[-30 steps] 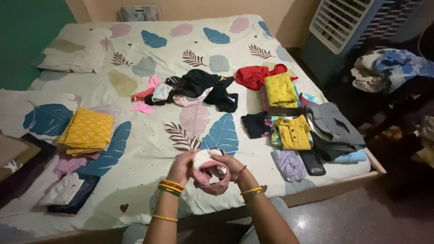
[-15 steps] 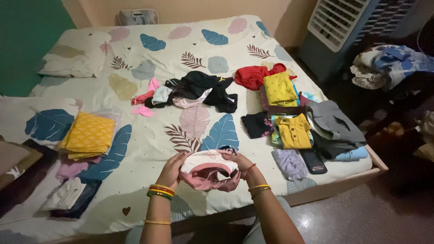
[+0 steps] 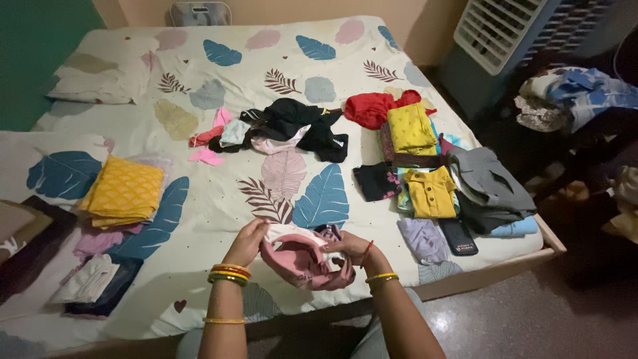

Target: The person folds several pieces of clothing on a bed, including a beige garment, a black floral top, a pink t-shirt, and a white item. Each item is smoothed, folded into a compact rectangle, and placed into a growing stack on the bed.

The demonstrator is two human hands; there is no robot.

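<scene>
- A bed (image 3: 219,193) fills most of the view, covered with a cream sheet printed with large blue, pink and brown leaves.
- A white-fronted air cooler (image 3: 512,33) stands off the bed's far right corner, beside a heap of blue and white cloth (image 3: 571,100) on dark furniture.
- On the bed's right side lie folded clothes: a grey garment (image 3: 488,179), two yellow shirts (image 3: 430,193) and a red top (image 3: 372,110).
- A loose pile of black clothing (image 3: 296,126) with pink and pale pieces sits near the middle of the bed.
- A folded yellow patterned cloth (image 3: 123,193) rests on the bed's left side, above a white and dark stack.
- Both forearms reach up from the bottom edge, bangles at each wrist, meeting over the near edge of the bed.
- The pink garment (image 3: 299,262) lies bunched between the hands, resting on the sheet at the near edge.
- The left hand (image 3: 247,240) has its fingers curled, pinching the garment's white upper edge.
- The right hand (image 3: 349,246) is closed on the garment's right side, fingers tucked into the fabric.
</scene>
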